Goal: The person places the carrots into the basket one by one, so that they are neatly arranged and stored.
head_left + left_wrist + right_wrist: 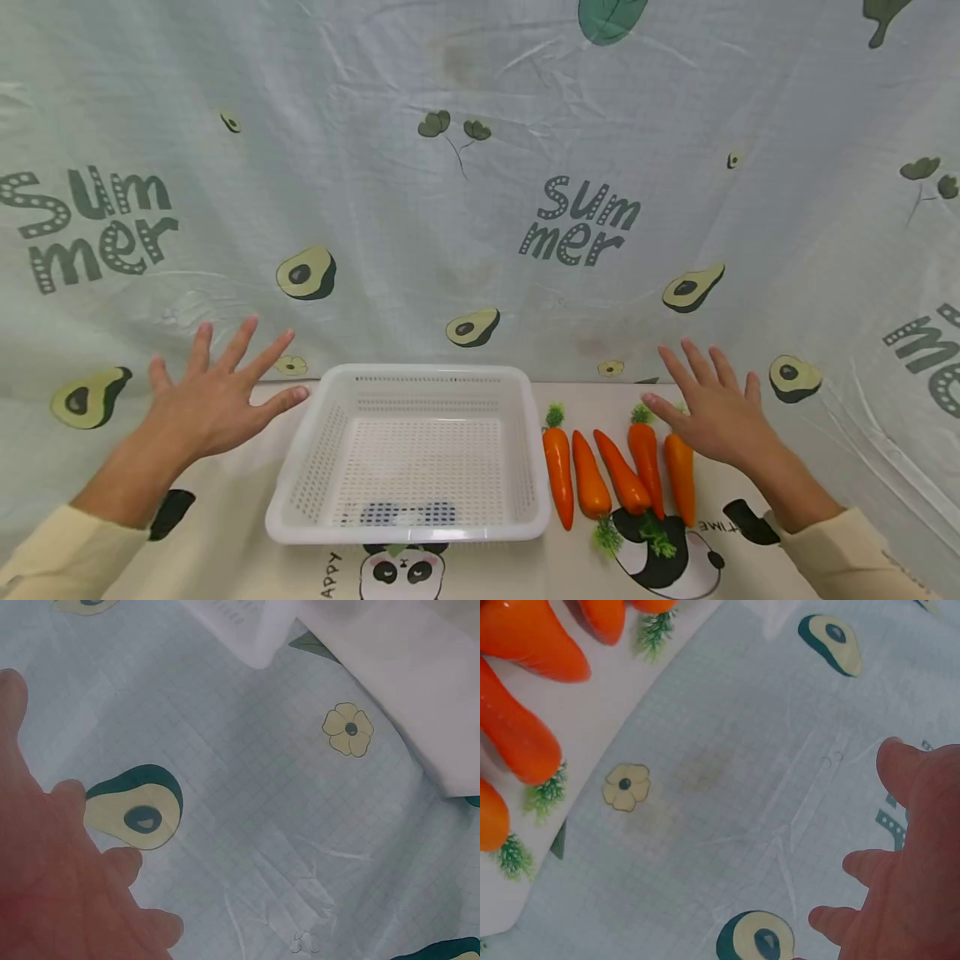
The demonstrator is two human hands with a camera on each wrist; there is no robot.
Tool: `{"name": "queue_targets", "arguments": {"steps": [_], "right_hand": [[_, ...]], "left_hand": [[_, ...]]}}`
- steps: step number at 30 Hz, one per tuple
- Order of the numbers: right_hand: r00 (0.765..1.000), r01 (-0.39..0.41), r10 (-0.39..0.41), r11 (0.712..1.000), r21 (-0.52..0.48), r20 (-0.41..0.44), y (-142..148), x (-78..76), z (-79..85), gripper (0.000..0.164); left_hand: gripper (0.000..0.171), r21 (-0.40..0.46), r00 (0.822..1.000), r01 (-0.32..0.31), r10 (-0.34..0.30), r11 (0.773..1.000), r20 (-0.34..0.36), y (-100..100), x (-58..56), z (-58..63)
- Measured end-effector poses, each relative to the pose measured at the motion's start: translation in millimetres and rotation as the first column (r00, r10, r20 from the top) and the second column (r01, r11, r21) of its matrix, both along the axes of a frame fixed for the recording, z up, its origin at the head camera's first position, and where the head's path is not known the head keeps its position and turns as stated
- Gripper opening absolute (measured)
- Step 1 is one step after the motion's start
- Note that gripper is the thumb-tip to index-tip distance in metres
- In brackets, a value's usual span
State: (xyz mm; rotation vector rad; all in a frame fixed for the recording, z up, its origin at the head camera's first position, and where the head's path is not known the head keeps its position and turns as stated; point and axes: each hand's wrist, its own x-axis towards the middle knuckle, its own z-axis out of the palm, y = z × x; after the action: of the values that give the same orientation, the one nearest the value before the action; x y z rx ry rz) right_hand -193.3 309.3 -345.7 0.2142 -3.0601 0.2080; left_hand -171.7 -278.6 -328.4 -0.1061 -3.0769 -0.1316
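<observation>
A white plastic basket [408, 535] with perforated walls stands on the table. To its right lie several orange carrots [558, 475] with green tufts, some pointing toward the back and some toward the front. My left hand [213, 408] hovers left of the basket, fingers spread, holding nothing. My right hand [720, 417] is held above the right end of the carrot row, also with spread fingers and nothing in it; it overlaps the top of the rightmost carrot [679, 479] in the head view. In the right wrist view, carrots [525, 742] appear at upper left, away from the fingers.
A pale cloth [390, 275] printed with avocados and lettering hangs behind the table. The light table cover [240, 500] bears panda prints, one in front of the basket and one under the carrots' near ends.
</observation>
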Motion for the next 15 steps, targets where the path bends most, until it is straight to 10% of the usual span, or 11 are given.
{"name": "queue_targets", "arguments": {"steps": [15], "right_hand": [[1.0, -0.001, 0.0, 1.0, 0.006, 0.029, -23, 2.9, -11.1, 0.09]], "left_hand": [[0.095, 0.009, 1.0, -0.006, 0.006, 1.0, 0.014, -3, 6.4, -13.4]]}}
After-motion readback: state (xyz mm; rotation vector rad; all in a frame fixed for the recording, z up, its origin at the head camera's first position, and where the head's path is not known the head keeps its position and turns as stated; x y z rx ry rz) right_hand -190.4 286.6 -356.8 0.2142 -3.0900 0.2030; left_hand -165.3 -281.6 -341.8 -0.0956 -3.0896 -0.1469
